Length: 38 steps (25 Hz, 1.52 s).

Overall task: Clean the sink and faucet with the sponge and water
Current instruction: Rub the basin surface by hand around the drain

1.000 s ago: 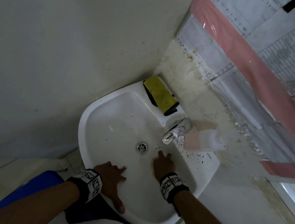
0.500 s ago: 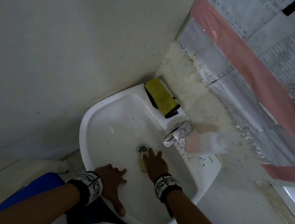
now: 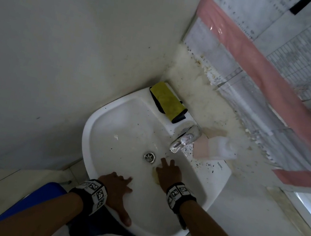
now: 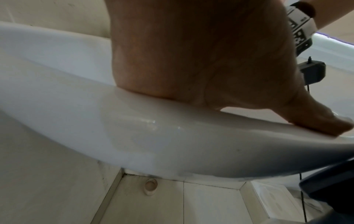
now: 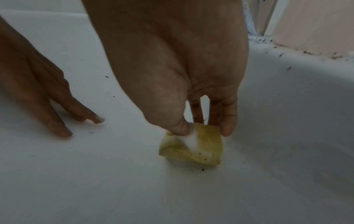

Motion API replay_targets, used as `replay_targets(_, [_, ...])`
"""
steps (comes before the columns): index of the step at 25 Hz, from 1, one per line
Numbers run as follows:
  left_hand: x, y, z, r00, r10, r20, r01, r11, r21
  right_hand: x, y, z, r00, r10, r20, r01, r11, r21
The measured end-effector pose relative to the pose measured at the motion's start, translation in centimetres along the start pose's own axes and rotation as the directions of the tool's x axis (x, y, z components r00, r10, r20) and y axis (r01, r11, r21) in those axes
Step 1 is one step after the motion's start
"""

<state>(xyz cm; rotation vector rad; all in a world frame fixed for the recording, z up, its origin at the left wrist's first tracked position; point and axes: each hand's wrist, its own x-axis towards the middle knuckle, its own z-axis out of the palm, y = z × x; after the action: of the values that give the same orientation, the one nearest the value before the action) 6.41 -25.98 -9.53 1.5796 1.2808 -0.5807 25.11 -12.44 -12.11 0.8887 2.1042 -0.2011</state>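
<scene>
The white sink [image 3: 96, 120] sits in a wall corner, with black specks in the basin and around the chrome faucet [image 3: 184, 140]. My right hand [image 3: 169, 173] is down in the basin just right of the drain [image 3: 149, 156]. It pinches a small yellow sponge [image 5: 199, 145] between thumb and fingers and holds it against the basin floor. The sponge [image 3: 154, 176] shows as a yellowish patch by the hand in the head view. My left hand [image 3: 118, 190] lies flat on the sink's front rim [image 4: 134, 121], fingers straight, thumb along the edge.
A yellow and black cloth [image 3: 168, 102] lies on the back ledge left of the faucet. A white and pink object [image 3: 215, 148] sits right of the faucet. A blue object [image 3: 33, 200] is below the sink at left. Walls close in at left and behind.
My right hand slid the sponge left toward the drain, then back a little to the right. The left hand stayed on the front rim.
</scene>
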Motion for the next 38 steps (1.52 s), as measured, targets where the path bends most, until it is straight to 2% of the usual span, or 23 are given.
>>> replay_targets(3, [0.0,0.0,0.0,1.000,0.009,-0.024,-0.009,1.000,0.012,-2.4,0.4,0.2,0.990,0.130,-0.048,-0.131,0.991,-0.027])
replay_targets(8, [0.1,0.0,-0.1,1.000,0.017,-0.020,-0.017,1.000,0.019,-5.2,0.3,1.6,0.965,0.246,-0.094,-0.246,0.969,0.012])
replay_targets(11, [0.1,-0.1,-0.1,1.000,0.015,-0.014,-0.014,1.000,0.022,-5.4,0.0,1.7,0.967,0.208,-0.145,-0.208,0.978,0.015])
replay_targets(14, [0.0,0.1,-0.2,1.000,0.019,-0.014,-0.018,0.999,0.044,-5.7,-0.4,2.0,0.990,0.126,-0.059,-0.130,0.989,-0.068])
replay_targets(17, [0.1,0.0,-0.3,1.000,0.026,-0.010,-0.026,0.999,0.044,-5.9,-0.8,2.5,0.983,0.183,0.008,-0.179,0.971,-0.156])
replay_targets(20, [0.1,0.0,-0.3,1.000,0.025,0.000,-0.025,0.999,0.047,-5.6,-1.9,3.3,0.978,0.172,0.120,-0.130,0.946,-0.295])
replay_targets(21, [0.2,0.0,-0.3,1.000,0.025,0.005,-0.025,0.999,0.045,-5.1,-2.2,3.6,0.974,0.183,0.134,-0.139,0.948,-0.285])
replay_targets(23, [0.3,0.0,-0.3,1.000,0.030,0.002,-0.030,0.999,0.045,-4.0,-2.1,4.2,0.964,0.227,0.137,-0.206,0.967,-0.151])
replay_targets(25, [0.2,-0.1,-0.3,0.999,0.038,-0.013,-0.037,0.998,0.045,-2.9,-2.0,3.9,0.960,0.256,0.110,-0.265,0.961,0.077])
replay_targets(27, [0.2,-0.1,-0.2,0.999,0.035,-0.009,-0.034,0.999,0.040,-2.0,-1.9,3.1,0.975,0.212,0.058,-0.220,0.955,0.199])
replay_targets(29, [0.2,-0.1,-0.3,1.000,0.024,0.001,-0.024,0.999,0.031,-0.7,-1.9,2.1,0.993,0.121,0.016,-0.122,0.974,0.190])
replay_targets(31, [0.1,-0.1,-0.3,1.000,0.023,0.014,-0.023,0.999,0.025,0.6,-1.4,0.8,0.999,0.035,0.005,-0.035,0.960,0.276])
replay_targets(34, [0.3,-0.2,-0.2,1.000,0.021,0.021,-0.022,1.000,0.018,0.6,-0.4,-0.2,0.994,-0.090,0.062,0.072,0.966,0.249])
replay_targets(35, [0.3,-0.2,-0.1,1.000,0.023,0.018,-0.023,1.000,0.019,0.3,-0.1,0.1,0.991,-0.109,0.077,0.089,0.969,0.229])
replay_targets(38, [0.3,-0.3,-0.2,0.999,0.034,0.002,-0.034,0.999,0.029,-1.0,0.2,0.4,0.990,0.008,0.141,-0.035,0.982,0.183])
